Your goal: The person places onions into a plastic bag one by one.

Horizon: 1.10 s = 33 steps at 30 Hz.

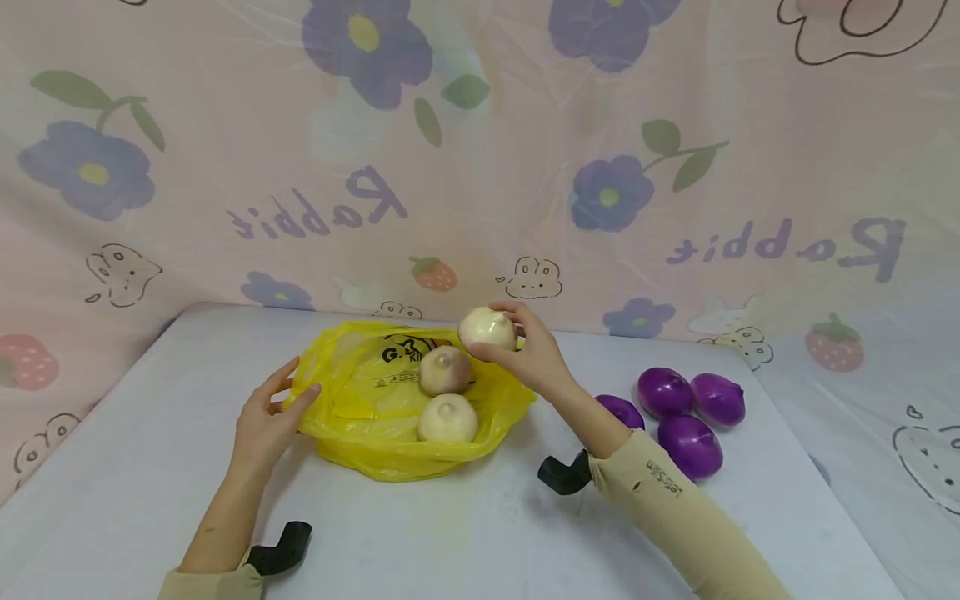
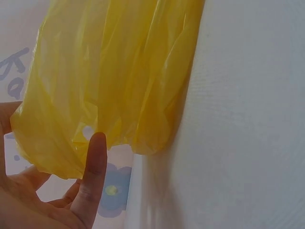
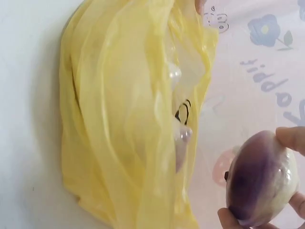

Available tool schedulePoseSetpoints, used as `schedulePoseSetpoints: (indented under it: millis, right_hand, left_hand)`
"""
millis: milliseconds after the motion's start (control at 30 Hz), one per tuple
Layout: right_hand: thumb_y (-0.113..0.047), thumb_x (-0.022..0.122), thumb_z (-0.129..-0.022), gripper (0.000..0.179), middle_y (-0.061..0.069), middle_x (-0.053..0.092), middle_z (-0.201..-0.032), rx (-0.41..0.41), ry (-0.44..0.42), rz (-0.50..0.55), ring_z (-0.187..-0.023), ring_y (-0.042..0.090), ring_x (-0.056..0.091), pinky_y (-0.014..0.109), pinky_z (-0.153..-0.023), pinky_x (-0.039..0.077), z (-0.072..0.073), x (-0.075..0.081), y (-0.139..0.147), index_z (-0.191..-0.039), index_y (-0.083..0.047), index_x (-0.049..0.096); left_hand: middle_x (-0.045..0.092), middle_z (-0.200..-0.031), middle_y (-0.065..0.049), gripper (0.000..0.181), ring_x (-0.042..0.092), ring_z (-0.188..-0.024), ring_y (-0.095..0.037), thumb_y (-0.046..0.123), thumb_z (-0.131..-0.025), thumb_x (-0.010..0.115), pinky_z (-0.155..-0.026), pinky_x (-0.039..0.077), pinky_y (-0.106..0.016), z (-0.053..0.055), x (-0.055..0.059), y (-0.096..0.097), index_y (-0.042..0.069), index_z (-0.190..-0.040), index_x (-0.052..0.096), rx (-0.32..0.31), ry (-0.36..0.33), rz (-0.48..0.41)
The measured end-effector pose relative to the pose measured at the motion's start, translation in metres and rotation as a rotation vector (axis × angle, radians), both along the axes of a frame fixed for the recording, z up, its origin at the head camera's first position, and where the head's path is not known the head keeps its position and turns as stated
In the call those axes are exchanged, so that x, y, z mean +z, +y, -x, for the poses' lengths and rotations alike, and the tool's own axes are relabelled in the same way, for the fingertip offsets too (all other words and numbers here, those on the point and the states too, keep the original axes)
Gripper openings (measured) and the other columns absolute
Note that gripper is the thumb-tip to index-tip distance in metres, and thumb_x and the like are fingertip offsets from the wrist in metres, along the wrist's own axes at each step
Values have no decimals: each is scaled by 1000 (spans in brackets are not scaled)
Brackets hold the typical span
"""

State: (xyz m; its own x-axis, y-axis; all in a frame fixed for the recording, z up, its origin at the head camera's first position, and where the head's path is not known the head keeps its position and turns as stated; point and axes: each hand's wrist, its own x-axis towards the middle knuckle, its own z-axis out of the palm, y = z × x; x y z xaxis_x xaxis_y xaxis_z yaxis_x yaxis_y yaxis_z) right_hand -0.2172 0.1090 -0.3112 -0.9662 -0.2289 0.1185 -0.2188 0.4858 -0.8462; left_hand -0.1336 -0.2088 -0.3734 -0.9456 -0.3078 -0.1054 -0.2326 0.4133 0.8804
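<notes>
Right hand (image 1: 536, 354) grips a glossy, round white-and-purple onion (image 1: 486, 327) (probably slippery: hold firmly); left hand (image 1: 265, 422) pinches, to its right, a yellow plastic bag (image 1: 367, 452), best held wide

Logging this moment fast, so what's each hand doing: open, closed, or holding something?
Left hand: holding the edge of the yellow bag between thumb and fingers.
Right hand: holding a white-and-purple bulb.
</notes>
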Motion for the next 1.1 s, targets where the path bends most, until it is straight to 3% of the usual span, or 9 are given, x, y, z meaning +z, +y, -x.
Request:
schedulePoseSetpoints:
  millis: [633,1000,1100]
  right_hand:
    - [-32,79,-77,63,3,53,-128,119,15,-22,-104,24,51,36,-81,50,-6,-8,-48,-132,-19,52]
    - [-31,80,-77,62,6,55,-130,212,29,-91,-110,23,54,40,-91,48,-11,-19,-78,-130,-15,54]
    - [-33,80,-76,62,4,57,-130,225,37,-141,-112,23,53,41,-97,43,-14,-20,-86,-130,-14,54]
  left_hand:
    - [35,-146,-20,65,43,-103,-24,42,-95,55,-65,46,-16,-1,2,-1,25,-152,28,-9,7,11]
    - [34,-146,-20,65,44,-103,-24,42,-95,55,-66,48,-17,0,1,-1,25,-152,29,-8,13,-2]
    - [34,-147,-20,65,44,-103,-24,41,-95,55,-66,48,-17,0,1,-1,25,-152,28,-9,12,-5]
